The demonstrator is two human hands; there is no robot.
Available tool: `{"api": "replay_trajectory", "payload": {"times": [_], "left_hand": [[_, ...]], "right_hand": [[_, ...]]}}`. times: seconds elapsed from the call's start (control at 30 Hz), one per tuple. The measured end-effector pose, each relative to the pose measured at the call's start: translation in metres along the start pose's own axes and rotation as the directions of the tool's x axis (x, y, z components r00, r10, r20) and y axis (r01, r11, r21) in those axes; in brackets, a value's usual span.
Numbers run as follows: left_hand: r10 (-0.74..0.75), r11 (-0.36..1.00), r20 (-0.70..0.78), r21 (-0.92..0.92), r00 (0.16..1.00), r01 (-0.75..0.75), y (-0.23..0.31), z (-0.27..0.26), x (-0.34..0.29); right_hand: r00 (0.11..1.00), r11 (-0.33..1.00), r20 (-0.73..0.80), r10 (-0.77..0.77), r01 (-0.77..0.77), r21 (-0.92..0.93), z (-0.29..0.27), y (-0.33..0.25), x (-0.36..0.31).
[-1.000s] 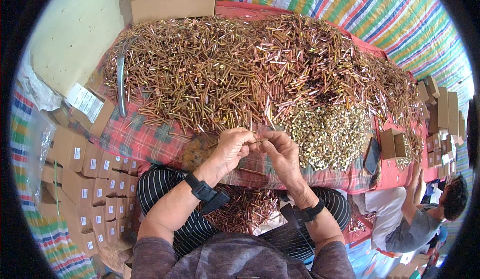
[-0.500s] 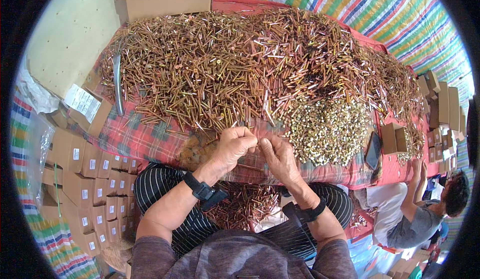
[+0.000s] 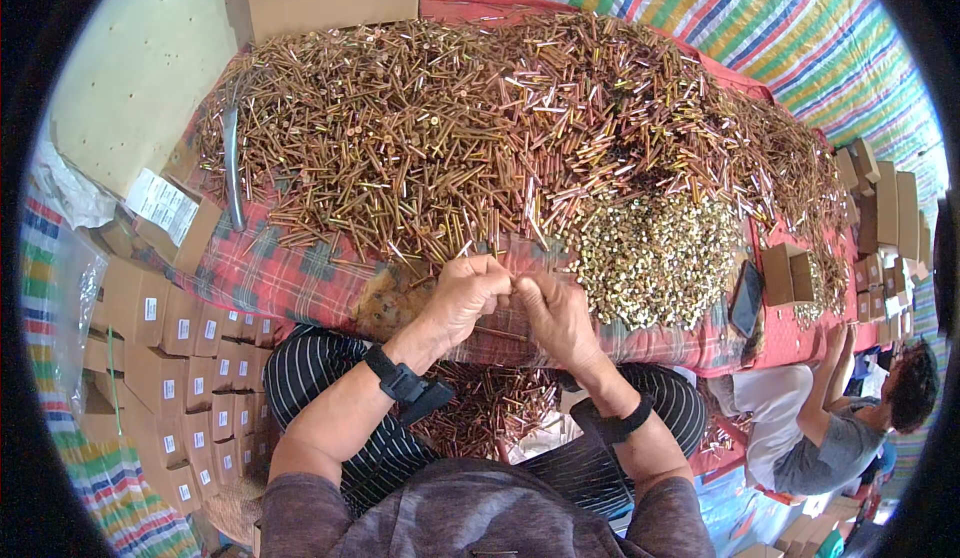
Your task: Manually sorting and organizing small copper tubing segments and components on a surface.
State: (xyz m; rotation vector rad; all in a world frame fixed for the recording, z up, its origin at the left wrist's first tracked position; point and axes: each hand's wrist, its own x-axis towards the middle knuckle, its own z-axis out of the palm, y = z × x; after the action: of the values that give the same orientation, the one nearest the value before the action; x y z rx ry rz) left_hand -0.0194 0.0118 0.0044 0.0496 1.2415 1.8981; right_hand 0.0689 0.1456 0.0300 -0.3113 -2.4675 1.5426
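Observation:
My left hand (image 3: 466,293) and my right hand (image 3: 556,318) meet fingertip to fingertip over the near edge of a plaid cloth (image 3: 310,276). Both are closed in a pinch. Whatever sits between the fingers is too small and covered to make out. Just beyond them spreads a wide heap of long copper-coloured screws or bolts (image 3: 400,138). To the right of my right hand lies a round pile of small shiny gold-coloured pieces (image 3: 655,263), perhaps nuts.
A curved metal strip (image 3: 234,168) lies at the heap's left. A phone (image 3: 746,300) and an open small box (image 3: 787,276) are on the right. Stacked cartons (image 3: 190,378) stand at lower left. More rods (image 3: 490,413) lie between my knees. Another person (image 3: 840,438) sits at right.
My right hand's thumb and fingers have shifted slightly inward, against the left fingertips. My left hand stays almost in place.

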Motion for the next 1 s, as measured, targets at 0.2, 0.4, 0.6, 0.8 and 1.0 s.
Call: {"api": "replay_trajectory", "payload": {"times": [0.2,0.4,0.6,0.8,1.0], "left_hand": [[0.266,0.533,0.252,0.766,0.931,-0.359,0.012,-0.002,0.003],[0.361,0.035,0.168,0.980,0.917,-0.194,-0.012,0.013,0.013],[0.341,0.441,-0.025,0.887,0.940,-0.136,-0.005,0.004,0.019],[-0.008,0.974,-0.123,0.222,0.992,0.036,0.006,-0.011,0.016],[-0.015,0.960,0.032,0.279,0.999,0.005,-0.001,-0.004,0.011]], "right_hand": [[0.996,0.900,-0.075,-0.055,0.017,-0.436,-0.014,0.018,0.019],[0.964,0.788,-0.160,-0.212,0.072,-0.612,0.003,0.060,0.052],[0.974,0.807,-0.157,-0.162,0.040,-0.590,0.006,0.059,0.053],[0.970,0.788,-0.061,-0.233,0.152,-0.596,-0.010,0.037,0.030],[0.994,0.806,-0.015,-0.106,0.077,-0.587,-0.018,0.025,0.008]]}}
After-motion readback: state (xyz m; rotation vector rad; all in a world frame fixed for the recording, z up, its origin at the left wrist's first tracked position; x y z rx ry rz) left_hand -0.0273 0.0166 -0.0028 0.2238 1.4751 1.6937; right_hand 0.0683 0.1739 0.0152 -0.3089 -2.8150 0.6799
